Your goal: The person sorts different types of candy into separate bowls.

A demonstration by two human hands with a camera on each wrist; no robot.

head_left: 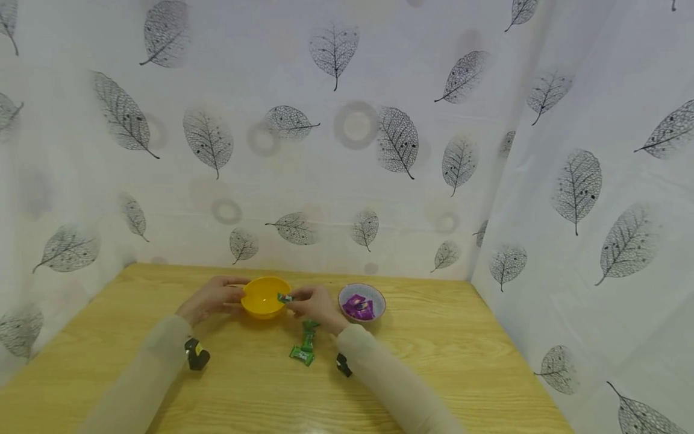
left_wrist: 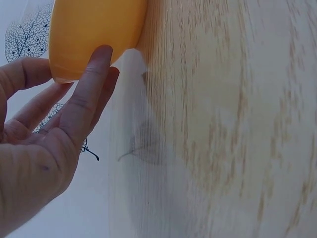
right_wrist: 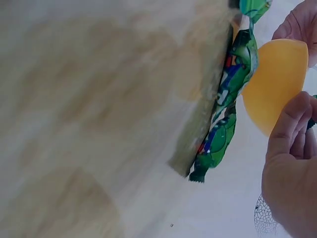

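Observation:
A yellow bowl [head_left: 264, 308] stands on the table, and my left hand [head_left: 214, 297] grips its left rim between thumb and fingers. In the left wrist view, fingertips [left_wrist: 102, 53] press the bowl's outer wall. Over the bowl's right side, my right hand [head_left: 316, 306] pinches a green-wrapped candy [head_left: 284, 298]. The right wrist view shows this hand [right_wrist: 290, 163] beside the bowl, with most of the held candy out of frame. Several more green-wrapped candies [head_left: 301, 355] lie in a short line on the table, just below the right hand.
To the right, a light patterned bowl [head_left: 374, 290] holds several purple-wrapped candies [head_left: 359, 307]; the right wrist is close to it. The wooden table [head_left: 444, 361] ends at a white leaf-print curtain [head_left: 325, 193] behind and at the sides. Both wrists wear small black devices [head_left: 196, 354].

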